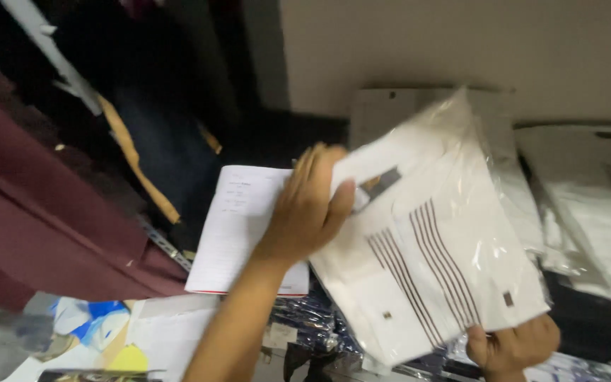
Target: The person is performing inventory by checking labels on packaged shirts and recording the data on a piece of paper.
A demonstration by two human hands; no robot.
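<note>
Two hands hold one clear-bagged, folded white shirt with dark stripes (426,247) above a cluttered table.
We see our left hand (309,205) clamp its upper edge, our right hand (514,346) grip its lower corner; a white printed paper sheet (238,226) lies just behind.

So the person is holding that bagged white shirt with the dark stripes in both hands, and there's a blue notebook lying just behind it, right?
Not quite: the notebook is white, with lined pages, not blue. The rest holds. In the head view, the left hand grips the top edge of the bagged white shirt and the right hand holds its lower corner.
</note>
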